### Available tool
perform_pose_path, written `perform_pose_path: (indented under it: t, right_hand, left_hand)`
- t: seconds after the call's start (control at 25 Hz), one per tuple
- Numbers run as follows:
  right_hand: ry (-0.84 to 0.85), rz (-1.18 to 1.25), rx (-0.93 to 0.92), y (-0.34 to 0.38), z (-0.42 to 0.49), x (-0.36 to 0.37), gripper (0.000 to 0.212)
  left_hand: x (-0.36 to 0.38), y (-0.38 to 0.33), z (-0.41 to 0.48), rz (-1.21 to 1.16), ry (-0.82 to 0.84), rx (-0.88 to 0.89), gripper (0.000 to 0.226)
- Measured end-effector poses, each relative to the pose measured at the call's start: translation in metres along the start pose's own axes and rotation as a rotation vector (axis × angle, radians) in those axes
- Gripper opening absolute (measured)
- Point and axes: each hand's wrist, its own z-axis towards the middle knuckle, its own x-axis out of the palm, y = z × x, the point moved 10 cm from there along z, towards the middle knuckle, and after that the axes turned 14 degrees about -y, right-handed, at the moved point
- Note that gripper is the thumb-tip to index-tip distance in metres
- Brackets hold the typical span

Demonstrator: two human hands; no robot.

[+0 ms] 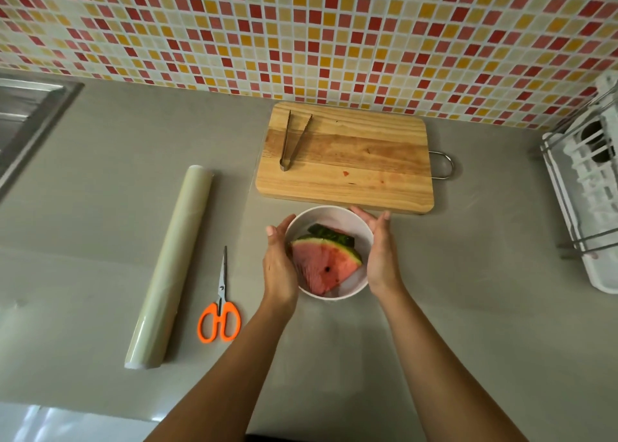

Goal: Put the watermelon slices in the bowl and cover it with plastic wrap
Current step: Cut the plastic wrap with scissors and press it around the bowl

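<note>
**Between both hands: bowl [329, 212] with the watermelon slices [321, 267]**

From my remote seat I see my left hand [279, 264] curved round the white bowl's left wall, thumb up by the rim. My right hand [381, 257] holds the opposite wall, its fingers reaching round the far edge. Both hands grip the bowl, which stands on the grey countertop [468, 274]. Inside it lie the slices: one red wedge faces up nearest my wrists, and a second, mostly dark green rind, sits behind it toward my fingertips. A pale sheen shows at the bowl's near edge, but I cannot tell whether film lies over the top.

Just beyond my fingertips is a wooden cutting board [351, 161], near the bowl but not touching it. Metal tongs [294, 140] rest on the board's left part. Out past my left hand lie scissors [220, 311] with orange handles, blades pointing away from me. Further left of them is the roll of plastic wrap [170, 264], lying at a slant. Well off from my right hand stands a white dish rack [588, 187], and far out past my left is the corner of a steel sink [26, 117].
</note>
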Motion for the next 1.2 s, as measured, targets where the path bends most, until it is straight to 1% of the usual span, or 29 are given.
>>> perform_pose_path:
  t: [0.12, 0.24, 0.28, 0.36, 0.44, 0.52, 0.6, 0.72, 0.96, 1.12, 1.2]
  right_hand:
    - [-0.067, -0.004, 0.073, -0.009, 0.001, -0.005, 0.073]
    - [-0.118, -0.133, 0.102, -0.011, 0.001, -0.009, 0.081]
    - [-0.159, -0.179, 0.108, -0.011, 0.001, -0.013, 0.08]
    - [-0.254, -0.249, 0.128, -0.012, 0.001, -0.021, 0.07]
    - [-0.334, -0.308, 0.169, -0.013, 0.0, -0.027, 0.065]
    - [-0.387, -0.343, 0.208, -0.013, -0.004, -0.029, 0.068]
    - [-0.422, -0.372, 0.222, -0.011, -0.006, -0.031, 0.077]
    - [-0.42, -0.443, 0.21, -0.007, -0.007, -0.029, 0.085]
    - [-0.347, -0.57, 0.214, -0.002, -0.016, -0.023, 0.08]
    - [-0.285, -0.611, 0.253, -0.001, -0.019, -0.021, 0.086]
    - [-0.234, -0.642, 0.24, 0.003, -0.021, -0.019, 0.089]
  left_hand:
    - [0.003, -0.004, 0.007, 0.034, 0.003, 0.015, 0.054]
    - [-0.001, 0.004, 0.008, 0.106, -0.033, -0.048, 0.052]
    - [-0.002, 0.008, 0.008, 0.138, -0.066, -0.08, 0.053]
    - [-0.009, 0.013, 0.008, 0.182, -0.165, -0.146, 0.055]
    - [-0.017, 0.014, 0.005, 0.218, -0.284, -0.154, 0.06]
    - [-0.026, 0.008, 0.0, 0.269, -0.385, -0.106, 0.069]
    - [-0.034, 0.003, -0.002, 0.304, -0.46, -0.098, 0.077]
    - [-0.036, 0.0, 0.002, 0.362, -0.492, -0.114, 0.085]
    - [-0.038, -0.016, 0.0, 0.482, -0.504, -0.013, 0.088]
    - [-0.038, -0.02, 0.004, 0.541, -0.471, -0.037, 0.093]
    - [-0.039, -0.021, 0.005, 0.578, -0.461, -0.054, 0.095]
